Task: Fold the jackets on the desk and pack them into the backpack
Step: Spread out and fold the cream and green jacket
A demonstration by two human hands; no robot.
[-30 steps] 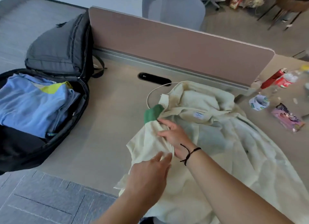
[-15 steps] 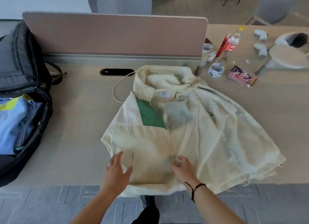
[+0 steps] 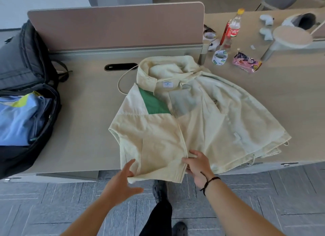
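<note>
We see the jacket [image 3: 184, 123] spread mid-desk [image 3: 84, 130], its hem overhanging the near edge; the backpack [image 3: 26, 98] lies open at left (folded clothes [image 3: 17, 123] inside), a divider [image 3: 116, 24] behind, bottle [image 3: 233, 27] and tape roll [image 3: 219, 57] at right.
</note>
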